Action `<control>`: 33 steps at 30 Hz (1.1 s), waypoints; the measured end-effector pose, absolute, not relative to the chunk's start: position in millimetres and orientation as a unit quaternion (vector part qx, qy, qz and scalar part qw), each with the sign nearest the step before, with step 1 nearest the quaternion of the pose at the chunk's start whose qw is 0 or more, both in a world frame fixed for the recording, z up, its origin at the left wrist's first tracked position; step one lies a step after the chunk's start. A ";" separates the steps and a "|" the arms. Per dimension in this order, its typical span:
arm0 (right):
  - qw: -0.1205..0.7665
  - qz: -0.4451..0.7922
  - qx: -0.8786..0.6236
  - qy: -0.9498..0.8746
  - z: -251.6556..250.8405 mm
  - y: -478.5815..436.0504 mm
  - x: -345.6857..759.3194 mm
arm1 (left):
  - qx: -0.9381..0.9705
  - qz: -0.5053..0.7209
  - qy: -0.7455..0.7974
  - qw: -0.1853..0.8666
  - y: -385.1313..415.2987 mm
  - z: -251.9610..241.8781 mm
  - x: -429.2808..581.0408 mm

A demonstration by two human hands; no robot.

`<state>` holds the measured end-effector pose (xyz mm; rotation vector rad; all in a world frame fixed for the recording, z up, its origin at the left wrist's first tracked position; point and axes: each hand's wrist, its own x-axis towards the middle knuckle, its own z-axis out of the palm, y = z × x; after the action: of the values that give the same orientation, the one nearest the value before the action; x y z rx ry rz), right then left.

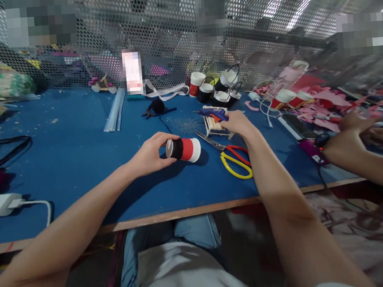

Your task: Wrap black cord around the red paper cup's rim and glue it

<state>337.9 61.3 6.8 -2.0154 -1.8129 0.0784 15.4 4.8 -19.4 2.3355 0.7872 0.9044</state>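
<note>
My left hand (154, 153) grips a paper cup (187, 150) lying sideways above the blue table, thumb and fingers around its black-banded end. The cup has a red middle and a white rim facing right. My right hand (238, 124) has its fingers closed around the handle of a blue glue gun (213, 113) with an orange trigger. The glue gun is over a small rack of wooden sticks (217, 126). Scissors (227, 151) with one red and one yellow handle lie between the cup and my right forearm, blades pointing up and left.
Several cups with black handles (221, 98) stand at the back beside a red cup (196, 84). Clear glue sticks (114, 110) and a black coil of cord (157, 106) lie behind the cup. A power strip (2, 205) sits left. A co-worker's hands (347, 142) are at right, near pink scraps (324, 100).
</note>
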 end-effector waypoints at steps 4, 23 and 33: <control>0.193 0.002 -0.782 -0.593 0.7 57.6 328.3 | 0.849 0.337 0.307 0.265 7.8 -21.4 14.7; 0.409 0.350 -0.546 -0.642 29.1 -21.1 265.0 | 0.860 0.332 0.320 0.218 16.1 -21.9 8.3; 0.331 0.300 -0.605 -0.659 30.7 -36.2 262.0 | 0.852 0.351 0.322 0.217 16.6 -24.7 7.7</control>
<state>262.0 -36.2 30.7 -1.5803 -1.7238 0.7854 7.7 16.6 -24.7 2.3609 0.8929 0.9727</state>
